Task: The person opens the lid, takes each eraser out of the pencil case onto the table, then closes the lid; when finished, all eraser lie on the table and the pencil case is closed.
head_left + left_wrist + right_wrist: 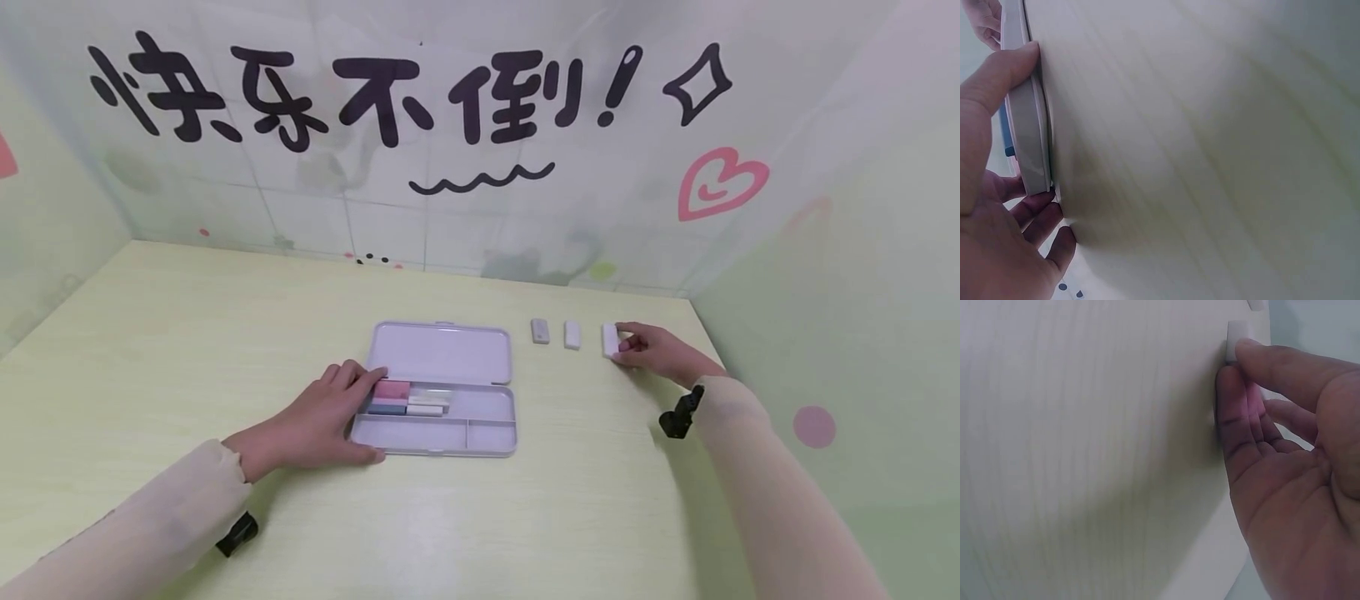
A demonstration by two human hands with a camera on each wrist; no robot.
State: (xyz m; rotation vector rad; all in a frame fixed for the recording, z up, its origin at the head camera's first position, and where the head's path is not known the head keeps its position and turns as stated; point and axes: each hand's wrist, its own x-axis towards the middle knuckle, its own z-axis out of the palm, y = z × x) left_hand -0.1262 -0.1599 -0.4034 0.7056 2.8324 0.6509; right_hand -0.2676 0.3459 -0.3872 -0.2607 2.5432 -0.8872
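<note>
On pale table [225, 333], hands [311, 429] hold open case [411, 432] (left), white block [609, 340] (right).

The yellowish table [225, 333] carries an open case [442, 354] — plus a grey block [539, 332] and a white block [572, 335].

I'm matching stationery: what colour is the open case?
The case is pale lilac, best seen in the head view.

A wood-grained tabletop [187, 350] was noted, bounded by a back wall [480, 225] and a right wall [885, 292]. On the former, black lettering [387, 108], a wavy line [483, 177] beneath it, a star outline [699, 85] and a pink heart [723, 185] were found printed; on the latter, a purple dot [814, 427] was recorded
</note>
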